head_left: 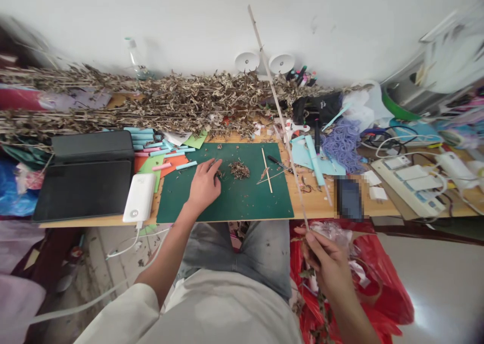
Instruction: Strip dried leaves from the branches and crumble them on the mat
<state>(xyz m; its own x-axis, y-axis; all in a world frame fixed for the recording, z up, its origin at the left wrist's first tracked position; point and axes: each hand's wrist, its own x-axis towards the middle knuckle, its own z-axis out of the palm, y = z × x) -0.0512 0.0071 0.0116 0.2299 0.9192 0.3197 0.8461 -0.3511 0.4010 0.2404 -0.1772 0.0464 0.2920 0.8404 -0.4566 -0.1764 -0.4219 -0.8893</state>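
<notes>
My left hand (204, 185) rests on the green cutting mat (227, 203), fingers curled and gathered over small dry leaf bits. A little pile of crumbled dry leaves (239, 170) lies just right of its fingertips. My right hand (325, 261) is below the table edge, over a red plastic bag (381, 288). It pinches the lower end of a long thin stick (280, 115) that slants up across the table toward the wall. A short wooden stick (266, 169) and a dark pen-like tool (279, 163) lie on the mat's right part.
A heap of dried leafy stalks (159, 102) runs along the back of the table. Left of the mat lie coloured paper rolls (159, 152), a white power bank (139, 197) and a black tablet (85, 188). At right: purple cord (342, 142), power strip (412, 180), phone (350, 199).
</notes>
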